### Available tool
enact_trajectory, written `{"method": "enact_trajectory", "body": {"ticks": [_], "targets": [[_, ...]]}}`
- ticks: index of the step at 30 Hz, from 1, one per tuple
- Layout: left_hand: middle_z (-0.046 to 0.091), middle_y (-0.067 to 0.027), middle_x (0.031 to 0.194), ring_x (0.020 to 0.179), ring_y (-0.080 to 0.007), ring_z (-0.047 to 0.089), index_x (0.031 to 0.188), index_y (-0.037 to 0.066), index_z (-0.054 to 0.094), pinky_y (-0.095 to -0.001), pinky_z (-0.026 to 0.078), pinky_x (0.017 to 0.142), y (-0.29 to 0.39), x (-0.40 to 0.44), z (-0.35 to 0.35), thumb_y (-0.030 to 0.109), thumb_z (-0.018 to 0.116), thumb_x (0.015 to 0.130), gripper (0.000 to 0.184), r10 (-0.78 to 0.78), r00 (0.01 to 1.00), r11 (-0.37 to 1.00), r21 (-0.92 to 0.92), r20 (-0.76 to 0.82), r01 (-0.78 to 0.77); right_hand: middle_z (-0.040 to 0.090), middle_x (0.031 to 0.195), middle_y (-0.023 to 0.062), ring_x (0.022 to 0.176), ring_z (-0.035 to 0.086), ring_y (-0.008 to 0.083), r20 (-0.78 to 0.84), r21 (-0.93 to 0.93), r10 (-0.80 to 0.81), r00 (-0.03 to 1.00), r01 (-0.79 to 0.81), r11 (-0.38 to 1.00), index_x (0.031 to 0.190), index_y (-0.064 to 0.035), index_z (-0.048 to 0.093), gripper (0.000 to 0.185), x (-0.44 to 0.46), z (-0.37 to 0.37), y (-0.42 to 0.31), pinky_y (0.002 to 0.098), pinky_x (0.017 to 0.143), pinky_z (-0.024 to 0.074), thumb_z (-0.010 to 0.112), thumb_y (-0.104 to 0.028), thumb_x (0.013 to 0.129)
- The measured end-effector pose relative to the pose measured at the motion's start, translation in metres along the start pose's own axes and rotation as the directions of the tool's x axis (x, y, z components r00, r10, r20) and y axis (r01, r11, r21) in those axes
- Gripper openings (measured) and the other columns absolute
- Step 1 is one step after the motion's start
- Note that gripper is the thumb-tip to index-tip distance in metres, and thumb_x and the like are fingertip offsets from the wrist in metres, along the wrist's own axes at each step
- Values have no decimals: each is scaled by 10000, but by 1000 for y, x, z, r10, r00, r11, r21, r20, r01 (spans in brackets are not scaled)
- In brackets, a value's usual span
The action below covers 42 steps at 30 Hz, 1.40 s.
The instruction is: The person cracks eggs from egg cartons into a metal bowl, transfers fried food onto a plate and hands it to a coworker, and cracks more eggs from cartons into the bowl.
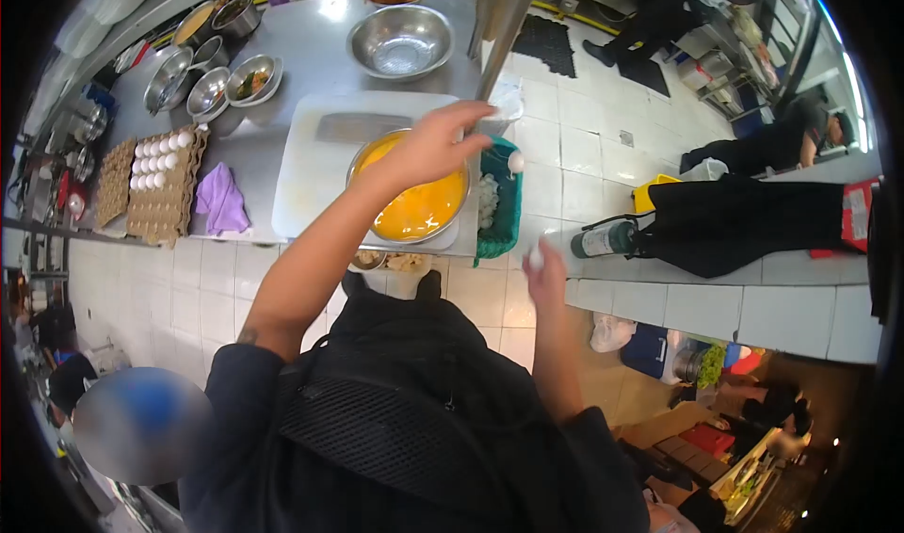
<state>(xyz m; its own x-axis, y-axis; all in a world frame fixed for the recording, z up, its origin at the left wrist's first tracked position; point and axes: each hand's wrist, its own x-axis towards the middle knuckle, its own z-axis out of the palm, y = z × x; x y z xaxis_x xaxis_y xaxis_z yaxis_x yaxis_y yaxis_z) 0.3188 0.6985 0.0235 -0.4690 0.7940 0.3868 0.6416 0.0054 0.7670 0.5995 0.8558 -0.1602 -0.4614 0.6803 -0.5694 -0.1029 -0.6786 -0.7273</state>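
My left hand (435, 145) is over a metal bowl (463, 220) filled with beaten-looking yellow egg (419, 208). Its fingers are apart and point right, toward a white eggshell (515, 161) in mid-air by the rim of a green bin (508, 222). More broken eggshells (488, 199) lie inside that bin. Lower right, my right hand (549, 274) has its fingers closed on a small white eggshell (536, 259); blur hides its exact shape. Under the bowl lies a white cutting board (299, 170). A tray of white eggs (160, 161) stands at the far left of the metal table.
A purple cloth (222, 199) lies beside the egg trays. Behind the board are a wide metal bowl (400, 43) and several smaller bowls (209, 92). A metal post (504, 24) rises at the table's right. A tiled counter (734, 267) and co-workers (782, 137) are to the right.
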Motion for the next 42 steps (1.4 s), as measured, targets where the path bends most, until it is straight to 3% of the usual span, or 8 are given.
{"method": "enact_trajectory", "body": {"ticks": [4,8,15,17,22,25,30,42], "targets": [[622,-201,1286,1210,-381,565,1221,11,640,-446,443,1041,-60,-86,-28,167,643,929,330,-99,904,956,212,-417,203,553,1175,118,1042,569,256,-306,-17,156,939,-169,985,1361,-14,476,478,-56,-56,75,412,805,588,615,-8,903],[606,-217,1286,1190,-406,555,1251,15,615,-455,442,1028,-78,-114,-21,171,630,940,348,-227,743,892,173,-629,418,506,1220,153,848,604,216,186,-289,-264,946,310,906,1401,-10,431,459,-107,60,37,357,793,565,567,-6,962],[539,-219,1372,1230,-450,504,1300,64,592,-502,427,1035,-78,-112,-15,240,634,935,407,-207,776,820,328,-595,470,545,1256,212,949,605,234,720,55,-686,-107,994,-98,1379,-22,459,460,-106,164,-29,310,771,530,612,-42,946],[537,-215,1373,1226,-452,506,1299,66,593,-502,430,1032,-77,-112,-14,245,634,933,409,-193,764,812,337,-616,477,550,1261,220,1102,572,261,908,-259,-347,233,965,-31,1356,-19,498,450,-99,165,-23,284,777,513,612,-43,922],[536,-203,1369,1222,-435,508,1278,65,606,-496,436,1024,-47,-107,-18,205,621,929,377,-127,730,779,388,-671,492,618,1179,155,795,597,176,830,-351,-379,409,911,216,1385,-38,487,398,-80,175,-25,271,644,500,556,-147,1008],[577,-172,1348,1194,-310,573,1296,64,615,-432,493,965,-14,-100,-23,163,641,906,403,-255,898,967,-84,-358,241,619,855,54,550,508,74,627,-215,-25,778,204,955,1328,-74,460,388,-92,204,-47,212,486,421,456,-369,1075],[718,-110,1130,978,-154,689,1331,110,640,-317,545,860,13,-88,-9,136,695,876,458,-267,962,876,-403,49,264,594,763,-6,534,533,50,549,-446,-76,832,369,815,1107,-142,531,312,-81,212,-32,181,410,383,498,-447,1049],[715,-122,1028,850,-141,699,1241,-2,685,-276,602,769,-1,-99,-13,81,576,897,370,-551,833,554,-726,47,407,534,596,41,393,456,82,631,-651,-24,776,546,527,962,-52,528,363,-72,242,-28,234,333,317,582,-407,1017]]}}
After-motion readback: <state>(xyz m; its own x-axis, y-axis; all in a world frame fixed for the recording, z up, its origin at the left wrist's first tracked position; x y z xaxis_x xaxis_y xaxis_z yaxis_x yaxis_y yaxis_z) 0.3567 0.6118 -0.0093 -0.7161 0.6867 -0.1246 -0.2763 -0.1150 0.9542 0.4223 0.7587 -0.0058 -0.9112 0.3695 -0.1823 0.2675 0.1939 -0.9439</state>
